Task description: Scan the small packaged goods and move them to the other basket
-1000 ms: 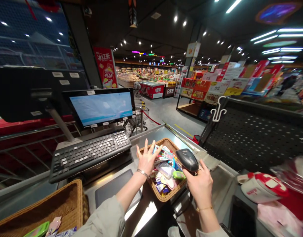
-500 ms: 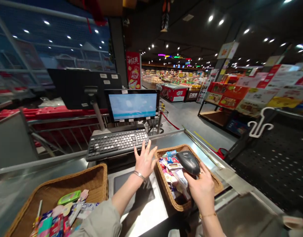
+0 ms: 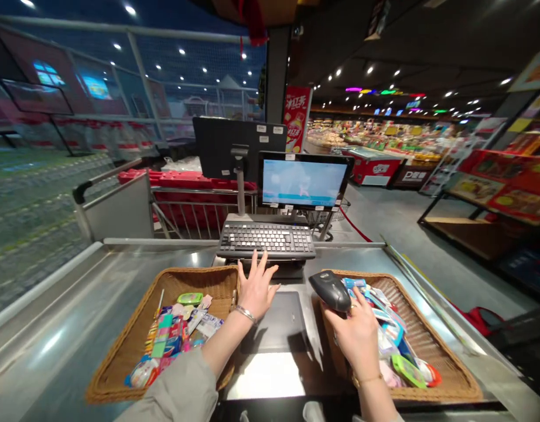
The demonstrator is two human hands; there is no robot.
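Note:
My right hand (image 3: 356, 335) is closed round a black handheld barcode scanner (image 3: 330, 289), held over the left rim of the right wicker basket (image 3: 445, 369), which holds several small snack packets. My left hand (image 3: 256, 288) is open with fingers spread and holds nothing. It hovers between the left wicker basket (image 3: 120, 363), also filled with packets, and the dark scanner plate (image 3: 276, 321) set into the steel counter (image 3: 77, 316). The keyboard (image 3: 266, 239) lies just beyond its fingertips.
A lit screen (image 3: 303, 181) stands behind the keyboard, with a black customer display (image 3: 237, 143) on a pole to its left. Red shopping carts (image 3: 186, 196) sit behind a metal railing. Store shelves (image 3: 494, 193) and an aisle run along the right.
The view has swung left, bringing the left basket fully into view. My left hand has left the right basket and moved leftward toward the left one. The right hand still grips the scanner.

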